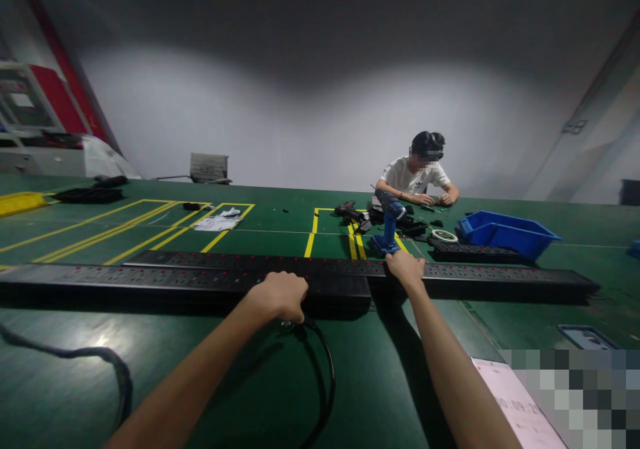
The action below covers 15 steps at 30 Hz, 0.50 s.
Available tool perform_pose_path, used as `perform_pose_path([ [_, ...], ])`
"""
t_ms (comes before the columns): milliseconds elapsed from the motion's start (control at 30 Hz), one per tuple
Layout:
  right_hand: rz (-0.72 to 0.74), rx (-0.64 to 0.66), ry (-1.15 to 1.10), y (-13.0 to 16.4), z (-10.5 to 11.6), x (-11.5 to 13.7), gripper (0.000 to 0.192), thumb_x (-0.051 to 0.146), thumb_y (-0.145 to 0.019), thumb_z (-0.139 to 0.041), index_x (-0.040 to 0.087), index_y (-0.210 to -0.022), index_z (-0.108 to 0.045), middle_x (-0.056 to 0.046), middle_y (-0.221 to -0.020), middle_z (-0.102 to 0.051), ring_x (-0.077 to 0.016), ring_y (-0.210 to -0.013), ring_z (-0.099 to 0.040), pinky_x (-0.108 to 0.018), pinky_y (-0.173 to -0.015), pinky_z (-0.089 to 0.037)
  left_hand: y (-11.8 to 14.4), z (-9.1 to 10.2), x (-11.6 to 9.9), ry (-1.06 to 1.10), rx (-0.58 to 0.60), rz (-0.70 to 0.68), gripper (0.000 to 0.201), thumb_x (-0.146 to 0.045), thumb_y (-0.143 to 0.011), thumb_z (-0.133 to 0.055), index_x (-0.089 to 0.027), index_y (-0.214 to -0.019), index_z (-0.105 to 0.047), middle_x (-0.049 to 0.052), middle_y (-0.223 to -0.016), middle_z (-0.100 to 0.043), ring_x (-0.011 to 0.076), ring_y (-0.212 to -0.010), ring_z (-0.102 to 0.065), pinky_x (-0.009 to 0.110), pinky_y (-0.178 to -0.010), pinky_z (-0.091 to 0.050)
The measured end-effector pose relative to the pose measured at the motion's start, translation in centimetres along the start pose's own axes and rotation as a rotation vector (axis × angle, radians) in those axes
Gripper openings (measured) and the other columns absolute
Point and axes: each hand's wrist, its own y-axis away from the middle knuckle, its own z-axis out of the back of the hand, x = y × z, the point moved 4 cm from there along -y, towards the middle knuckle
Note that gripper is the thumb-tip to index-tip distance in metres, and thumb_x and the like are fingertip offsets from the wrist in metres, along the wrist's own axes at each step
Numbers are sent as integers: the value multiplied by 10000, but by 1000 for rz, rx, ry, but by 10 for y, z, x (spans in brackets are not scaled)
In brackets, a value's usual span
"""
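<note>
Two long black power strips with red-marked sockets lie side by side across the table. My left hand (281,295) is closed over the nearer strip (340,290), thumb down its front side; the fingertips are hidden. A black cable (331,362) curves away just below that hand, and a small shiny piece lies at its end. Over the farther strip (480,274), my right hand (406,269) is closed at its edge, fingertips out of sight. Directly beyond it a blue cordless drill (387,225) stands upright on its base.
A co-worker (417,175) leans on the far side. Blue bin (505,232), white ring (444,235) and black tools (353,214) lie right of centre. White cloths (219,221) lie left. A thick dark cable (90,353) is near left; a lit screen (515,402) is near right.
</note>
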Motion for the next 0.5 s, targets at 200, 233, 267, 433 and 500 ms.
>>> perform_pose_path([
  [200, 2, 3, -1, -1, 0, -1, 422, 372, -882, -368, 112, -987, -683, -179, -1004, -674, -319, -989, -608, -484, -910, -307, -10, -28, -37, -56, 28, 61, 321, -129, -572, -730, -116, -892, -734, 224, -928, -704, 355, -869, -670, 428, -751, -515],
  [233, 1, 6, -3, -1, 0, -1, 421, 370, -882, -367, 112, -985, -684, -179, -1004, -673, -318, -989, -608, -483, -912, -307, -13, -31, -39, -54, 12, 62, 280, -124, -591, -720, -114, -870, -735, 227, -915, -703, 355, -872, -669, 430, -751, -514],
  [267, 0, 9, -5, -1, 0, -1, 420, 368, -882, -368, 112, -985, -684, -180, -1006, -673, -315, -990, -608, -481, -914, -306, -15, -32, -39, -56, -3, 57, 246, -126, -609, -712, -116, -854, -735, 227, -907, -703, 353, -875, -669, 430, -753, -513],
  [433, -4, 1, -14, -3, -1, -3, 418, 363, -882, -371, 111, -992, -685, -183, -1002, -670, -308, -993, -607, -471, -920, -300, -10, -23, -29, -57, -65, -63, 236, -166, -630, -706, -148, -865, -720, 183, -901, -706, 322, -875, -666, 414, -773, -499],
  [500, 2, -8, -15, -3, -2, -3, 418, 364, -879, -369, 114, -989, -685, -177, -993, -672, -311, -984, -608, -472, -912, -303, -6, -12, -19, -20, -131, -139, 267, -191, -647, -689, -176, -913, -706, 148, -926, -704, 309, -871, -661, 404, -764, -492],
])
